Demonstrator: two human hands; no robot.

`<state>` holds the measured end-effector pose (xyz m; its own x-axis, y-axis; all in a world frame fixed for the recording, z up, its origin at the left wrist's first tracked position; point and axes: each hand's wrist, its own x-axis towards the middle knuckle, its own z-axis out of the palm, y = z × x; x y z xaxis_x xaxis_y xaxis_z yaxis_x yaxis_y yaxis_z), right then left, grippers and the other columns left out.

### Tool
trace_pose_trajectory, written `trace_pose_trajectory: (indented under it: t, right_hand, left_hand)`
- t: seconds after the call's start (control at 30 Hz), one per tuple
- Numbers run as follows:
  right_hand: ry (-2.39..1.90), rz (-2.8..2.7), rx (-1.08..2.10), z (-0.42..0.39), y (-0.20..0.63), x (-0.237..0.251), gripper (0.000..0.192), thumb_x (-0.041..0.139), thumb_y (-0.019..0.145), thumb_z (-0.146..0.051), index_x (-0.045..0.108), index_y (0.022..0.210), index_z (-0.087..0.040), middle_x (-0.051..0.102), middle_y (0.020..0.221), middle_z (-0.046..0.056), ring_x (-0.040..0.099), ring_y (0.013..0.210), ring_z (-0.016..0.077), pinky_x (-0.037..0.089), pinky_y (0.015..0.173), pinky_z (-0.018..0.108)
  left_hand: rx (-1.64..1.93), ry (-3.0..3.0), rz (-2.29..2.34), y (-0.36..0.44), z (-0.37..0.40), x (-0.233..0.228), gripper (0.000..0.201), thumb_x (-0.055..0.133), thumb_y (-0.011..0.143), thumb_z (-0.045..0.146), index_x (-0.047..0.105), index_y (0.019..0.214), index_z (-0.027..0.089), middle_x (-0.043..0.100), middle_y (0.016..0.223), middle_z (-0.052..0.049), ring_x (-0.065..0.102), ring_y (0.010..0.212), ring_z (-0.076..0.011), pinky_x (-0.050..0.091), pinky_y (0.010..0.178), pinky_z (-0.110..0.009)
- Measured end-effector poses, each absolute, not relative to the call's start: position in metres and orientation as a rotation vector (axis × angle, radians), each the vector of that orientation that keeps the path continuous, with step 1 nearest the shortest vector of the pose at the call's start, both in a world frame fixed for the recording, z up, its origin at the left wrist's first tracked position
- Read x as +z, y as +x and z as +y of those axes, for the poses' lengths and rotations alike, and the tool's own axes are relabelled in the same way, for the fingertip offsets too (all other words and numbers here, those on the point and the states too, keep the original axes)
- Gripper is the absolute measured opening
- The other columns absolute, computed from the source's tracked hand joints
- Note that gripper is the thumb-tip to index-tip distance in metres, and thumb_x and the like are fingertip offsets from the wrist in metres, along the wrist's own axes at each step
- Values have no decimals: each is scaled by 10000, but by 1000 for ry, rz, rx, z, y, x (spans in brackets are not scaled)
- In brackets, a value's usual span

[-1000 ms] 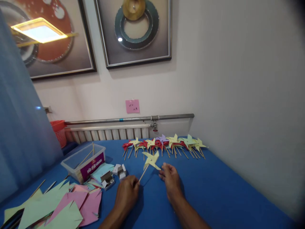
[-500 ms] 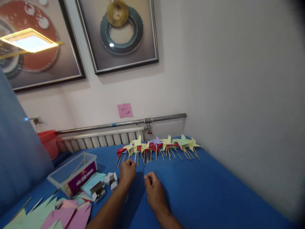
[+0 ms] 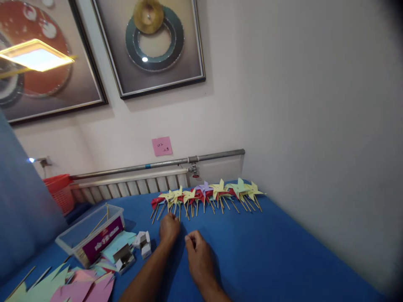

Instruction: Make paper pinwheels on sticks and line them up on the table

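My left hand [image 3: 169,228] is closed at the lower end of the stick of a pale yellow paper pinwheel [image 3: 177,194], its fingertips mostly turned from view. This pinwheel lies among a row of others in yellow, red, green and a purple pinwheel [image 3: 204,188], their wooden sticks pointing toward me. Nearer and to the right, my right hand [image 3: 199,258] hovers over or rests on the blue cloth with curled fingers, thumb close to forefinger. Nothing shows in it.
A clear plastic box [image 3: 91,230] with sticks stands at left. Beside it are small open white boxes [image 3: 145,244] and cut coloured paper [image 3: 75,289]. A red basket [image 3: 59,195] stands by the radiator [image 3: 126,186]. A wall [image 3: 315,147] borders the blue-covered table [image 3: 267,260].
The yellow pinwheel at my left hand has come down level with the row. My right hand has shifted slightly left and nearer to me. The view has turned a little right.
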<state>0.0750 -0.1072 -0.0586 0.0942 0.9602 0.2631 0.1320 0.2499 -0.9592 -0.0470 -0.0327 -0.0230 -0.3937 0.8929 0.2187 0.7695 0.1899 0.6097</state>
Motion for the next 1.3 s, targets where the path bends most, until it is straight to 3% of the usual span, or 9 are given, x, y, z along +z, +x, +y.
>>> trace_pose_trajectory:
  t: [0.2,0.43,0.8,0.93,1.0,1.07,1.13,1.3]
  right_hand:
    - [-1115,-1295,903,-108,78,-56,211,558,861,-435,604,719,-286,654,607,-23,570,569,193,357,567,291]
    - [-1161,-1355,875,-108,83,-52,280,567,809,-539,611,708,-281,628,573,-12,565,558,205,385,577,305]
    - [-1261,-1451,833,-107,88,-55,327,516,819,-579,604,762,-269,671,641,14,631,592,217,480,607,325]
    - [-1298,-1468,850,-109,87,-51,322,497,814,-565,599,770,-263,672,659,19,636,589,215,475,603,325]
    - [-1311,-1475,859,-109,85,-50,328,492,809,-569,600,775,-261,657,643,13,628,578,213,464,591,323]
    - [-1315,-1487,871,-108,84,-50,346,482,801,-583,600,784,-259,650,634,12,624,569,214,458,581,323]
    - [-1321,-1507,874,-106,83,-51,365,472,794,-599,600,795,-257,663,645,21,625,569,214,454,577,324]
    - [-1352,-1545,868,-101,83,-54,378,449,807,-608,586,802,-255,662,646,29,607,548,208,428,549,320]
  left_hand:
    - [859,1841,2094,-40,-97,-30,164,571,890,194,706,798,175,750,806,-79,662,794,-210,385,703,-295]
    - [640,2421,1862,-53,-189,-60,202,521,935,192,699,840,198,743,827,-122,657,722,-217,391,664,-323]
    - [707,2375,1898,-67,-207,-47,205,508,951,212,705,894,205,716,828,-141,649,712,-249,426,645,-371]
    - [758,2256,2103,-100,-253,-58,312,447,991,247,722,844,247,699,824,-148,653,754,-281,456,665,-412]
    - [873,2164,2375,-136,-283,-67,316,457,996,272,743,861,265,721,908,-140,665,832,-282,490,761,-418]
    - [984,2008,2745,-178,-312,-74,257,512,964,256,763,1020,272,740,1130,-139,672,1006,-308,488,903,-447]
    - [928,2013,2952,-214,-334,-77,256,562,936,262,754,1105,272,728,1246,-122,649,1125,-333,473,932,-467]
    - [970,2114,2963,-248,-352,-76,250,528,951,208,767,915,272,778,1162,-69,677,1099,-288,464,939,-439]
